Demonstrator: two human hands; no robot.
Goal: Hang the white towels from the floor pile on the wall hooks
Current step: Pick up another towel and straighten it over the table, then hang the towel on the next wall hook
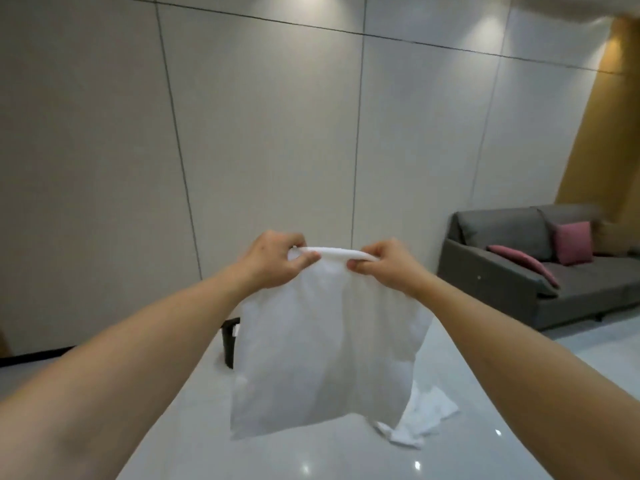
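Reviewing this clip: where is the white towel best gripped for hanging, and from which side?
Grip the towel along its bunched top edge, from above, as the left hand and right hand do. The rest hangs flat below, so the edge between them stays free.

Two bare forearms came into the head view from the lower corners, and no sleeve covered either of them up to the edge of the picture. The left hand [273,259] wore no glove, no ring and no watch, and its wrist just behind it was also uncovered. The right hand [384,265] was the same: no glove, no ring, no band on the wrist behind it. Both forearms looked smooth and without markings.
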